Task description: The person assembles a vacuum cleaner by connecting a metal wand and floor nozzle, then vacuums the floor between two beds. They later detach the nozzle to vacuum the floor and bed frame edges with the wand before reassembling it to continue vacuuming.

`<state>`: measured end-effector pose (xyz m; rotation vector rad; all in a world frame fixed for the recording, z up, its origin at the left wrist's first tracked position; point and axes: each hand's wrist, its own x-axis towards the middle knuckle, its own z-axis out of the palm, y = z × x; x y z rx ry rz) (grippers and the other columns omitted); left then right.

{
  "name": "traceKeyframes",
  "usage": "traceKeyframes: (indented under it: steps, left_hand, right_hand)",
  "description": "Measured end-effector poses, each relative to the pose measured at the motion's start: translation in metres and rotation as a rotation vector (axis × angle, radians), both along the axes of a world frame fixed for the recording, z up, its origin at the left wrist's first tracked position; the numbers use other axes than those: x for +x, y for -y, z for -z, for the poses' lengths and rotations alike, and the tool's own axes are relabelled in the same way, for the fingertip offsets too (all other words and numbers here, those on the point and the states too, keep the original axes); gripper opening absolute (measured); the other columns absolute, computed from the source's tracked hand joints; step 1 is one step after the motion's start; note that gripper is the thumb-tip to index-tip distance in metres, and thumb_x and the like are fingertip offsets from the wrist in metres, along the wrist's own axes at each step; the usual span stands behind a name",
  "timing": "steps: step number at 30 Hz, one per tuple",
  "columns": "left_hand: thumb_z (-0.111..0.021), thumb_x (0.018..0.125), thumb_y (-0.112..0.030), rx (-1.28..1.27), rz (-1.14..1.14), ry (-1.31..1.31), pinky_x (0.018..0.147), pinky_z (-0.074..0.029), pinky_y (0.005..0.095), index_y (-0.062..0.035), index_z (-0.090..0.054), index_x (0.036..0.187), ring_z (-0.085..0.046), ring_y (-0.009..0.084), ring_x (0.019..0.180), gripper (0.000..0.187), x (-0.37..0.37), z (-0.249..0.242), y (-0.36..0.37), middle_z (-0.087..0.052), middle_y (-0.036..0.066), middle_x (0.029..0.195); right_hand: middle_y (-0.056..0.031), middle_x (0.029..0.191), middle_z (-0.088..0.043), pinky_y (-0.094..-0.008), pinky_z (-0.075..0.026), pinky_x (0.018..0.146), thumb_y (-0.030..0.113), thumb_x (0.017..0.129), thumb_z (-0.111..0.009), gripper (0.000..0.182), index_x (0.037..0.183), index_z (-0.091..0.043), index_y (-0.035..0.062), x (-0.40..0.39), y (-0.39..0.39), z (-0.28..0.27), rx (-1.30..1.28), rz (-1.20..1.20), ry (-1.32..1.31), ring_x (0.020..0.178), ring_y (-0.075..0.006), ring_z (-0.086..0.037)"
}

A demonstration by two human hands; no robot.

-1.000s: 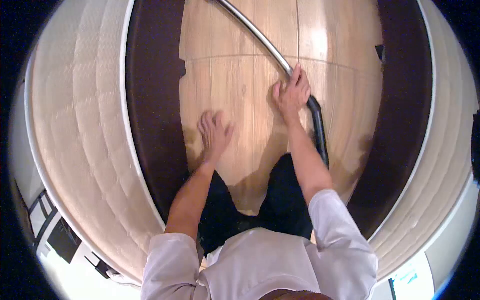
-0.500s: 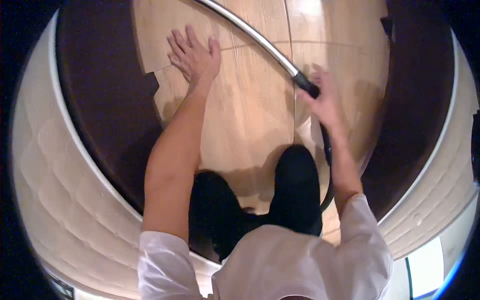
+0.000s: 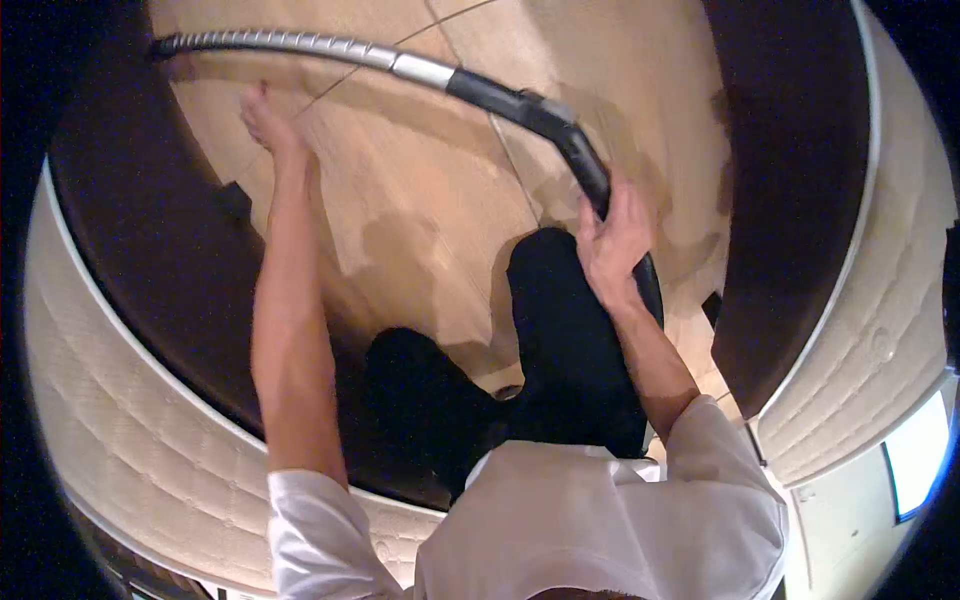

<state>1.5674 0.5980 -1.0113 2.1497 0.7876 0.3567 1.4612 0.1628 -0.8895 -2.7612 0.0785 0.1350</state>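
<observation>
My right hand (image 3: pixel 622 238) is wrapped round the black curved handle of a vacuum wand (image 3: pixel 425 69), near my right knee. From that handle the wand runs up and to the left, with a silver ribbed-looking section ending at the dark bed base on the left. The black hose passes down beside my right leg. My left hand (image 3: pixel 270 122) is over the wood floor (image 3: pixel 400 160), below the silver section and apart from it. Its fingers look curled, and whether they hold anything is hidden.
A dark bed base (image 3: pixel 130 250) with a cream quilted mattress (image 3: pixel 130 400) stands on the left. On the right are another dark base (image 3: pixel 795 180) and quilted mattress (image 3: pixel 880 330). My black-clad knees are on the floor between them.
The wand has swung lower and farther left, and its black handle now shows. My right hand has moved down. My left hand has shifted left and its spread fingers have curled.
</observation>
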Motion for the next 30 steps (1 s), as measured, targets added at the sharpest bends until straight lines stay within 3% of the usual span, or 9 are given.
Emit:
traceKeyframes:
  steps: [1,4,5,8,12,15,22,27,30]
  left_hand:
    - [-0.039,0.104,-0.059,-0.563,-0.003,0.216,0.119,-0.019,0.0622,-0.0092,-0.034,0.157,-0.024,0.0398,0.151,0.073,0.0,-0.007,-0.002,-0.037,0.026,0.155]
    - [-0.036,0.108,-0.053,-1.265,-0.482,0.124,0.111,-0.036,0.0591,-0.0038,-0.049,0.138,-0.051,0.0364,0.123,0.059,0.037,-0.147,0.113,-0.057,0.021,0.12]
    - [-0.036,0.108,-0.053,-1.258,-0.481,0.11,0.111,-0.036,0.0591,-0.0038,-0.049,0.138,-0.051,0.0364,0.123,0.059,0.042,-0.137,0.116,-0.057,0.021,0.12]
    - [-0.045,0.108,-0.041,-1.248,-0.408,0.133,0.066,-0.051,0.0409,-0.0114,-0.037,0.086,-0.045,0.0188,0.063,0.038,0.07,-0.078,0.117,-0.045,0.004,0.072]
    - [-0.04,0.108,-0.036,-1.279,-0.463,0.165,0.056,-0.045,0.0372,-0.0135,-0.036,0.086,-0.04,0.0152,0.055,0.032,0.069,-0.067,0.118,-0.039,0.001,0.065]
    - [-0.041,0.107,-0.036,-1.296,-0.466,0.181,0.056,-0.045,0.0368,-0.0141,-0.035,0.086,-0.04,0.0149,0.054,0.031,0.068,-0.074,0.119,-0.039,0.0,0.065]
    - [-0.042,0.107,-0.035,-1.281,-0.463,0.181,0.057,-0.045,0.0363,-0.0146,-0.035,0.085,-0.039,0.0139,0.053,0.03,0.072,-0.076,0.116,-0.038,0.0,0.064]
    - [-0.037,0.109,-0.035,-1.188,-0.404,0.132,0.072,-0.05,0.043,-0.0091,-0.048,0.083,-0.054,0.024,0.067,0.038,0.06,-0.064,0.117,-0.051,0.008,0.068]
    - [-0.03,0.111,-0.045,-1.062,-0.029,-0.087,0.092,-0.049,0.0408,-0.0007,-0.063,0.104,-0.059,0.0236,0.091,0.055,0.05,-0.06,0.116,-0.071,0.013,0.093]
  right_hand:
    - [-0.017,0.116,-0.066,-0.049,-0.053,0.083,0.017,0.082,-0.076,0.06,0.137,-0.055,0.0075,-0.003,0.0,0.0,0.013,-0.022,0.022,0.099,-0.0388,-0.063]
    - [-0.0166,0.116,-0.065,-0.0473,-0.052,0.086,0.017,0.081,-0.077,0.061,0.138,-0.056,0.0075,-0.003,0.0,-0.006,0.109,0.012,-0.029,0.102,-0.0383,-0.062]
    - [-0.0171,0.115,-0.066,-0.0463,-0.052,0.087,0.017,0.081,-0.078,0.061,0.137,-0.056,0.0067,-0.005,0.003,-0.01,0.135,0.002,-0.065,0.102,-0.0389,-0.062]
    - [-0.0163,0.112,-0.068,-0.0423,-0.052,0.089,0.029,0.089,-0.075,0.049,0.13,-0.062,0.0049,0.009,0.014,-0.016,0.276,-0.022,-0.119,0.102,-0.0344,-0.066]
    - [-0.0093,0.097,-0.072,-0.0368,-0.053,0.085,0.059,0.103,-0.05,0.063,0.106,-0.07,-0.0008,0.058,0.024,0.017,0.84,0.151,-0.53,0.093,-0.0208,-0.068]
    - [-0.0072,0.08,-0.069,-0.0327,-0.054,0.073,0.057,0.104,-0.05,0.06,0.096,-0.069,0.0007,0.113,0.002,0.009,1.292,0.172,-0.995,0.074,-0.0168,-0.067]
    - [-0.0014,0.064,-0.06,-0.0251,-0.043,0.05,0.05,0.104,-0.054,0.053,0.103,-0.07,-0.0009,0.131,-0.013,0.023,1.157,-0.029,-1.097,0.047,-0.0099,-0.052]
    - [-0.006,0.083,-0.069,-0.027,-0.052,0.07,0.044,0.101,-0.062,0.041,0.109,-0.069,0.0043,0.136,-0.018,0.016,1.217,-0.02,-1.008,0.075,-0.0139,-0.066]
    - [-0.0112,0.11,-0.074,-0.0336,-0.051,0.097,0.034,0.101,-0.064,0.047,0.136,-0.061,0.0021,0.156,-0.056,0.017,0.924,-0.451,-0.461,0.106,-0.0233,-0.068]
